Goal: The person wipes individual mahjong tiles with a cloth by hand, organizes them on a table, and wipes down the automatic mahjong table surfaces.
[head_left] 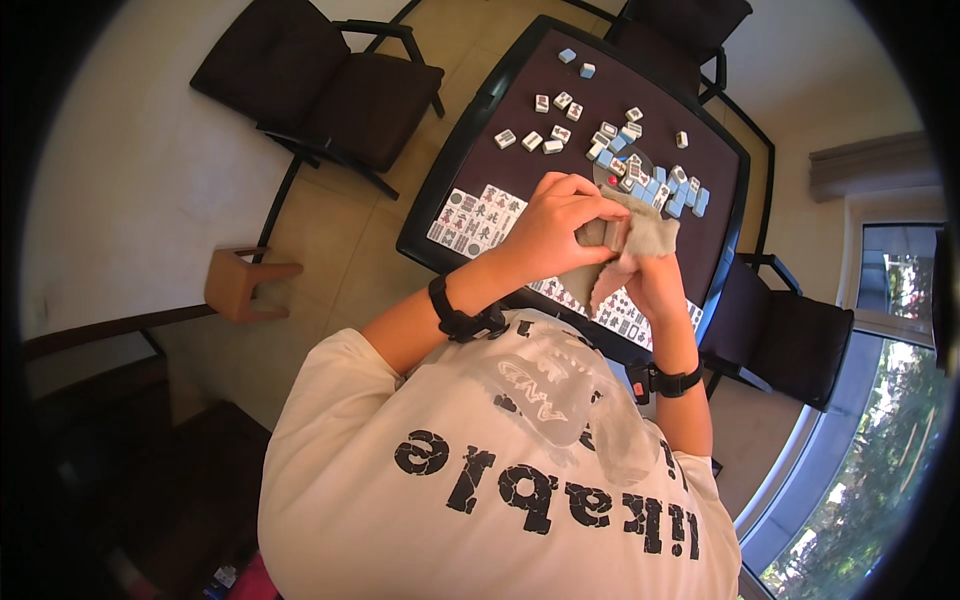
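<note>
A beige cloth [652,234] with a pinkish side is bunched between my two hands above the mahjong table [517,90]. The thumb and fingertips of my left hand [559,225] pinch at a fold of it. My right hand [657,289] holds the cloth from the right, its fingers mostly covered. Whether a tile is inside the cloth is hidden. Face-up mahjong tiles [480,219] lie in rows by the near left edge, and more tiles [626,319] run along the near edge under my hands. Jumbled tiles [679,191] lie beyond the cloth, some with blue backs showing.
Scattered tiles [553,140] lie farther across the table. A round centre panel [602,169] with a red button is partly covered by tiles. Dark chairs [375,97] stand left, at the far side [667,37] and right [787,330]. A brown stool [225,285] stands by the left wall.
</note>
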`<action>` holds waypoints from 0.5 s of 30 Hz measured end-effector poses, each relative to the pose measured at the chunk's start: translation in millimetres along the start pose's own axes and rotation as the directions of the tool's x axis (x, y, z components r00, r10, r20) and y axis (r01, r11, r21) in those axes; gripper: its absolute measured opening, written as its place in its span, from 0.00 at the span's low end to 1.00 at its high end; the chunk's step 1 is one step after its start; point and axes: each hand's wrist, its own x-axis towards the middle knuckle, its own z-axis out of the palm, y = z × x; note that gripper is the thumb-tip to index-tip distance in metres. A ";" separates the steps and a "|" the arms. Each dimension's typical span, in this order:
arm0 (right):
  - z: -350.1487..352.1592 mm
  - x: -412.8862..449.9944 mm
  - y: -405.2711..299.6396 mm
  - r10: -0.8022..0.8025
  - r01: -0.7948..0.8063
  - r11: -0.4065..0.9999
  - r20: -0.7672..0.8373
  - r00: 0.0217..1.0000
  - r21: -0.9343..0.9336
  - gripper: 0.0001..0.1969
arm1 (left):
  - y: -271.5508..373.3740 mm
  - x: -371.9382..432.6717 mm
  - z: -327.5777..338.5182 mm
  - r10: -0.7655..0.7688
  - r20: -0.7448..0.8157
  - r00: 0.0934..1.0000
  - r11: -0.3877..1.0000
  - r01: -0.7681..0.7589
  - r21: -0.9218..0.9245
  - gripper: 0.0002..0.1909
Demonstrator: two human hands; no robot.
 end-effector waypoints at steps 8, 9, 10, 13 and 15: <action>-10.4 12.3 2.6 -0.100 0.102 0.986 0.019 0.995 -0.130 0.20 | -2.1 9.3 8.6 -0.030 -0.007 1.000 0.998 0.030 -0.050 0.27; -8.5 9.9 4.1 -0.076 0.078 0.997 -0.114 0.991 0.015 0.19 | -2.4 10.1 6.2 -0.026 -0.004 1.000 0.999 0.026 -0.048 0.27; -11.7 8.0 2.9 -0.054 0.054 0.988 0.000 0.999 0.142 0.19 | -2.2 11.0 4.2 -0.015 -0.011 1.000 0.999 0.014 -0.039 0.26; 0.8 0.8 -4.1 -0.146 0.133 0.984 0.103 0.984 0.119 0.19 | -13.3 7.0 9.5 0.009 -0.008 1.000 1.000 -0.009 -0.014 0.25; 10.6 -5.5 -16.5 -0.206 0.211 0.977 0.113 0.972 -0.035 0.20 | -16.6 1.1 16.7 -0.005 -0.002 1.000 0.999 0.005 0.039 0.24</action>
